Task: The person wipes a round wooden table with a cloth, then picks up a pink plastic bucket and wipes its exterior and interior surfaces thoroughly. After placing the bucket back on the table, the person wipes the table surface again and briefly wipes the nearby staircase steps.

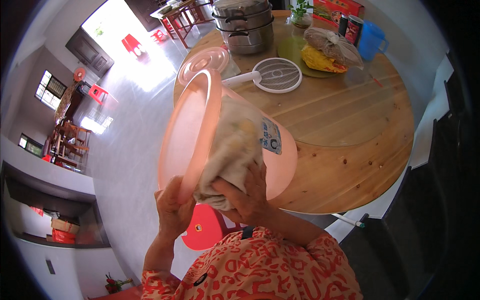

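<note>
A pink translucent plastic bucket (283, 170) is tilted on its side near the edge of the wooden table, its mouth facing left. My left hand (174, 204) grips the rim at its lower end. Against the outside wall of the bucket, my right hand (243, 191) presses a beige cloth (234, 150), which is bunched under the fingers and partly blurred. A blue label with writing shows on the wall beside the cloth. The matching pink lid (205, 64) lies on the table beyond the bucket, next to a white electric fly swatter (278, 75).
The round wooden table (337, 180) holds a stacked metal steamer (245, 33), tied bags (330, 50), a blue plastic jug (371, 40), cans and a potted plant (300, 15) towards the far side. A red plastic stool (204, 228) stands below the bucket.
</note>
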Demonstrator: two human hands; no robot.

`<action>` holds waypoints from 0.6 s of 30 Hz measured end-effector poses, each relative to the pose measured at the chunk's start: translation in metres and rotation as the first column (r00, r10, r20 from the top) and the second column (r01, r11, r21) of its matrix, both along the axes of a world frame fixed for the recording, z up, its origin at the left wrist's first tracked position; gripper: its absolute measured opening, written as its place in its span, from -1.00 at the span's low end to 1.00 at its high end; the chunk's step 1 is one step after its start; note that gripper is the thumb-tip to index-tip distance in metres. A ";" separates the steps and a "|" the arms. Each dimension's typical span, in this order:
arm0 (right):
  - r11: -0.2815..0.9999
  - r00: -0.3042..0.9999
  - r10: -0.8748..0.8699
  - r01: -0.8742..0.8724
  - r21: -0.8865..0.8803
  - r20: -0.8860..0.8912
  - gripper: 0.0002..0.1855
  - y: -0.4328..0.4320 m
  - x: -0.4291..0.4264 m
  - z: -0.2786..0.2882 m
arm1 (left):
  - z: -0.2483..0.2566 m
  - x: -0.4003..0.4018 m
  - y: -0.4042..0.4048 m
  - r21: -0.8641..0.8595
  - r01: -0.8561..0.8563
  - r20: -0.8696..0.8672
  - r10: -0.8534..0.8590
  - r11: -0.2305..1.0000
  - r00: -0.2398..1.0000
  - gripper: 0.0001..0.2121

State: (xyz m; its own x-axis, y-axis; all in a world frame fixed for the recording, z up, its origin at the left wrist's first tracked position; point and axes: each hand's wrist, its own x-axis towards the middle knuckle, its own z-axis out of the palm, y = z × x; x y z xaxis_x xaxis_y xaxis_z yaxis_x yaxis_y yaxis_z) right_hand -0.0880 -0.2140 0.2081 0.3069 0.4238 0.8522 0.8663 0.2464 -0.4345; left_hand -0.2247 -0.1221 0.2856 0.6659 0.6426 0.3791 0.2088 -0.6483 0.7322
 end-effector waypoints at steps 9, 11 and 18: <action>0.950 0.812 -0.312 0.272 -0.155 -0.493 -0.59 0.031 0.080 -0.038 | -0.006 0.003 -0.001 -0.258 -0.063 0.143 0.102 0.964 0.984 -0.86; 0.942 0.656 -0.334 0.242 -0.231 -0.677 -0.57 0.018 0.107 -0.064 | -0.005 0.001 -0.002 -0.238 -0.080 0.117 0.111 0.968 0.987 -0.86; 0.925 0.924 -0.358 0.371 -0.080 0.135 -0.45 -0.007 0.114 -0.125 | -0.011 -0.005 -0.011 -0.241 -0.125 0.155 0.165 0.962 0.974 -0.84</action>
State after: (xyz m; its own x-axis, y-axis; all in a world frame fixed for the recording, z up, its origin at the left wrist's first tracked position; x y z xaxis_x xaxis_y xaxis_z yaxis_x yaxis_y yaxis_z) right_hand 0.0257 -0.2211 0.0830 0.3586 0.3877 0.8492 0.9334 -0.1365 -0.3318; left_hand -0.2293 -0.1333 0.2742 0.4965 0.8102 0.3117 0.1463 -0.4320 0.8899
